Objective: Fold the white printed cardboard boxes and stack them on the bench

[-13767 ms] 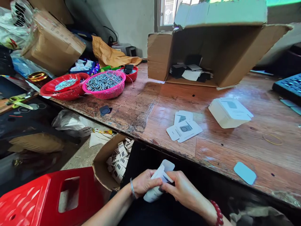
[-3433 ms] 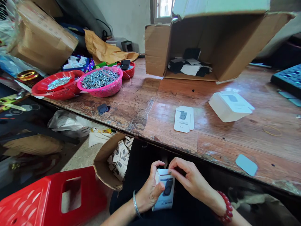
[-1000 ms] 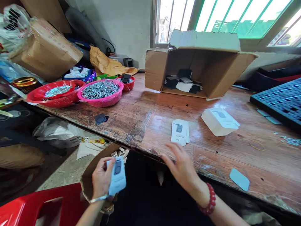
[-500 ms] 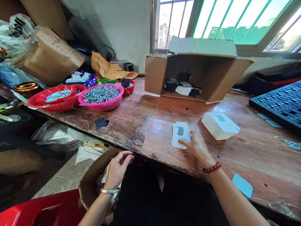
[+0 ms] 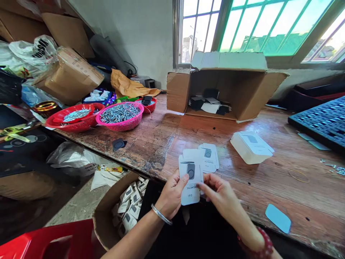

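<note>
A flat, unfolded white packaging box [image 5: 192, 196], printed with a dark device and the word MAGNETIC, is up in front of me at the table's edge. My left hand [image 5: 172, 192] grips its left side, thumb on the printed face. On its right edge, my right hand [image 5: 218, 190] pinches with thumb and fingers. Behind it, another flat white box [image 5: 212, 160] lies on the table, partly covered. Farther right sits a thick stack of the same flat boxes [image 5: 252, 147]. Below my left forearm, a carton [image 5: 101, 223] holds many small made-up white boxes [image 5: 130, 205].
An open cardboard box [image 5: 176, 91] with dark and white pieces stands by the window. Baskets of metal parts, one of them pink [image 5: 121, 126], are at left. A black tray [image 5: 320, 118] is at right, a light blue card [image 5: 278, 218] near the front edge, a red stool [image 5: 54, 241] lower left.
My right hand has drawn a flat box from the table toward me. My left hand has risen from beside the table edge and now grips it too. The small boxes in the carton are uncovered.
</note>
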A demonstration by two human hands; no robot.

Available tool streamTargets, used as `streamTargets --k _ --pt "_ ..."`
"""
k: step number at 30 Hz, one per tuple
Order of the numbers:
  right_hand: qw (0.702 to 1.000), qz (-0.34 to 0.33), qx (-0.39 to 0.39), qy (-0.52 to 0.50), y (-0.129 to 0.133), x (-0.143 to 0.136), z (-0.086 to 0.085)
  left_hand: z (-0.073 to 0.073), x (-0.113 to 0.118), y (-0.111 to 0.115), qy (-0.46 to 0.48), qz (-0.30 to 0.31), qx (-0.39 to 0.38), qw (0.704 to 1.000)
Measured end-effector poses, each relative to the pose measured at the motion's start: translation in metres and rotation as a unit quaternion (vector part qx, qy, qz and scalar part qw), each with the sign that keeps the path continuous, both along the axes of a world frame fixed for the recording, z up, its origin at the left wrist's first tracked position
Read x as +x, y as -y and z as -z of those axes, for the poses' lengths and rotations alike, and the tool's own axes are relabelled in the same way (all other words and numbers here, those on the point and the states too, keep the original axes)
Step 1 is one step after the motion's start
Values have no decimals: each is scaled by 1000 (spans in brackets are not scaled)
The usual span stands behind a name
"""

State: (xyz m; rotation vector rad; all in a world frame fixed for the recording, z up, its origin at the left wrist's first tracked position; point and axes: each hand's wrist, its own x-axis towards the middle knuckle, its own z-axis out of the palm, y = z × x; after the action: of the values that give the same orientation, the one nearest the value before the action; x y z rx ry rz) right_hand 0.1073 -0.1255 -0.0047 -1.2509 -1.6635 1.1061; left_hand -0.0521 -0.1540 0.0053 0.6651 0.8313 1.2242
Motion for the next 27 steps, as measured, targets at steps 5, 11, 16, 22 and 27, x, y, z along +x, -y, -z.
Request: streamTargets --k 5,11,16,22,27 --pt "938 39 317 138 9 -6 -7 2 2 18 -71 35 1 997" --pt "960 -54 189 202 10 -8 -24 4 -8 35 -135 94 -6 986" --pt "974 -118 102 167 19 -6 -27 19 -18 46 -31 175 -57 982" --pt "977 -173 37 120 27 -4 -36 25 -29 50 52 264 -68 961" --pt "961 -199 16 194 29 1 -38 23 -35 55 -31 277 -20 960"
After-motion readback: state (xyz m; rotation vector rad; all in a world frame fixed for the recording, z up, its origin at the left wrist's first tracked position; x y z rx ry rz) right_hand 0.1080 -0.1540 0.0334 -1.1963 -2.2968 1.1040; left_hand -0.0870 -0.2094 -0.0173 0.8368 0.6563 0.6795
